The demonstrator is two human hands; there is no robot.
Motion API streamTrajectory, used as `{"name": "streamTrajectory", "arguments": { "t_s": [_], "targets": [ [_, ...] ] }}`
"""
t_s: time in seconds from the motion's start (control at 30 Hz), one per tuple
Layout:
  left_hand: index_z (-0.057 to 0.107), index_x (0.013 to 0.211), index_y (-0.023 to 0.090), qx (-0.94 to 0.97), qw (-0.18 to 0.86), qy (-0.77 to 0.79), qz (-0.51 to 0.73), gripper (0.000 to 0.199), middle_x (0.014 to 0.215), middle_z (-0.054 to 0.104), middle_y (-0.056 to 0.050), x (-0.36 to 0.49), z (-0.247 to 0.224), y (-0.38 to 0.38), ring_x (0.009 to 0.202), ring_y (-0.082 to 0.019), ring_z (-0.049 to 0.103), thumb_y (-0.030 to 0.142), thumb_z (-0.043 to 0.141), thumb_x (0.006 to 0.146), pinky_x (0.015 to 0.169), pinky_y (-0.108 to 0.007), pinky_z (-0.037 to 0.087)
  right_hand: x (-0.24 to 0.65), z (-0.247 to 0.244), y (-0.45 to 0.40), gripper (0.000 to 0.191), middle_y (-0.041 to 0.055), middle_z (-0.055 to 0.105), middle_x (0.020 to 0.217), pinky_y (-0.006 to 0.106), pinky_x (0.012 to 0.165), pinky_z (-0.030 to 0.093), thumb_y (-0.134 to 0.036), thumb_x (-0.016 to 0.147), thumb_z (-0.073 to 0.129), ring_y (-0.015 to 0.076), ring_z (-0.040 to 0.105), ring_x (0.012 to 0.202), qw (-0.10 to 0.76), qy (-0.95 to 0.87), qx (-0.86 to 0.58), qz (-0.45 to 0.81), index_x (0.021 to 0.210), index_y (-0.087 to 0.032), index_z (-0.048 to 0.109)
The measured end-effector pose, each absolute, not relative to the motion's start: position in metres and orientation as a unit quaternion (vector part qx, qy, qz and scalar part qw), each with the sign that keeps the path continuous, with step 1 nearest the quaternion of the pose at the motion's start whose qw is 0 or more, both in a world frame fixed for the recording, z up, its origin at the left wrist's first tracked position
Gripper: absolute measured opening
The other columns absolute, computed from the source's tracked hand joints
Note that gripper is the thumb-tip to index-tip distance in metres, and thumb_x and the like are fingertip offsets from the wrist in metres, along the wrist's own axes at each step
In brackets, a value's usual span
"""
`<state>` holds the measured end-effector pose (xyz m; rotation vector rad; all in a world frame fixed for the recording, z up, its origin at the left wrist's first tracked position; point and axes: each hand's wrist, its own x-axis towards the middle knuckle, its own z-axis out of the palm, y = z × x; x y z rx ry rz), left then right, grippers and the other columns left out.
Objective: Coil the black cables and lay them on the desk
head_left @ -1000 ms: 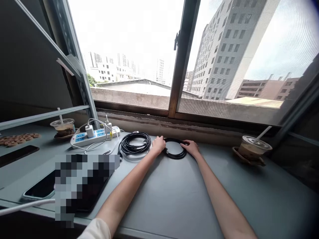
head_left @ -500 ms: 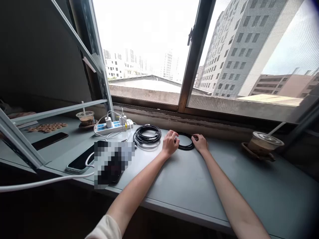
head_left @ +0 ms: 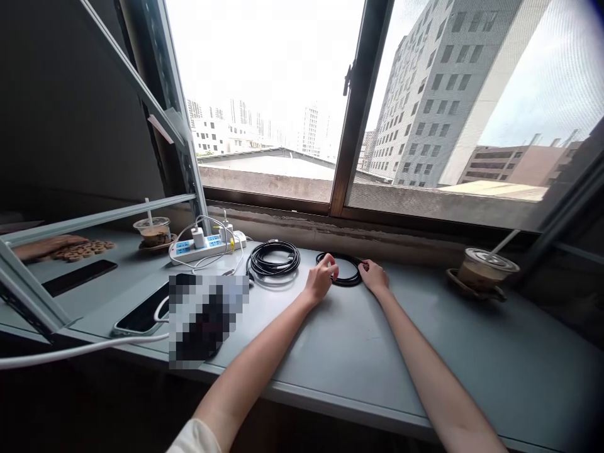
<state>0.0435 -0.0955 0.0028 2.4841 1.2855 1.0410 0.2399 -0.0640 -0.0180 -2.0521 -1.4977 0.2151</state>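
Observation:
A coiled black cable [head_left: 347,282] lies on the grey tabletop between my two hands. My left hand [head_left: 321,280] is at the coil's left side, its fingers curled and pinched around the cable there. On the opposite side, my right hand [head_left: 376,277] has thumb and fingers closed on the coil's right edge. To the left of my left hand sits a second, thicker coil of black cable [head_left: 272,259], touched by neither hand.
A power strip [head_left: 191,251] with white chargers and cords stands left. Nearer lie a phone [head_left: 144,308] and a blurred item. An iced drink [head_left: 488,270] stands right. Beyond the metal frame, another person's hand [head_left: 59,244] rests by brown round pieces [head_left: 87,250].
The view has shifted a little to the right. My left fingers are bent more tightly at the coil. Another person's hand has come in at the far left, over the brown pieces.

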Motion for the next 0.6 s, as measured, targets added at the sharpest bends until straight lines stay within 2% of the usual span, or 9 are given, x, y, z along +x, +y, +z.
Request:
{"name": "streamTrajectory", "arguments": {
  "t_s": [0.2,0.33,0.47,0.6],
  "targets": [
    [0.055,0.06,0.018,0.763,0.147,0.458,0.432,0.027,0.098,0.052,-0.001,0.045,0.003,-0.09,0.066,-0.009,0.048,-0.002,0.038,0.065,0.061,-0.022,0.036,0.238,-0.015,-0.064,0.032,0.0077,0.057,0.107,0.039,0.085,0.046,-0.038,0.09,0.047,0.017,0.056,0.096,0.281,-0.565,-0.772,0.077,0.11,-0.015,0.056],
    [0.056,0.061,0.017,0.678,0.222,0.469,0.521,0.018,0.092,0.051,-0.002,0.042,0.009,-0.088,0.064,-0.009,0.047,0.006,0.044,0.065,0.059,-0.021,0.038,0.237,-0.013,-0.065,0.032,0.0075,0.057,0.107,0.039,0.086,0.046,-0.038,0.09,0.047,0.0169,0.056,0.096,0.278,-0.567,-0.772,0.07,0.11,-0.015,0.056],
    [0.052,0.057,0.015,0.584,0.354,0.453,0.573,0.019,0.074,0.052,-0.003,0.036,0.019,-0.082,0.057,-0.009,0.048,0.011,0.038,0.068,0.051,-0.021,0.04,0.236,-0.011,-0.067,0.031,0.0077,0.057,0.108,0.039,0.086,0.046,-0.038,0.09,0.047,0.0171,0.055,0.097,0.279,-0.567,-0.772,0.068,0.111,-0.015,0.056],
    [0.053,0.068,0.015,0.502,0.506,0.407,0.571,0.019,0.068,0.057,-0.003,0.031,0.023,-0.072,0.056,-0.01,0.056,0.005,0.037,0.064,0.051,-0.022,0.045,0.234,-0.011,-0.068,0.032,0.0079,0.057,0.108,0.039,0.086,0.046,-0.038,0.09,0.047,0.0173,0.055,0.097,0.28,-0.575,-0.766,0.068,0.111,-0.015,0.055]
  ]
}}
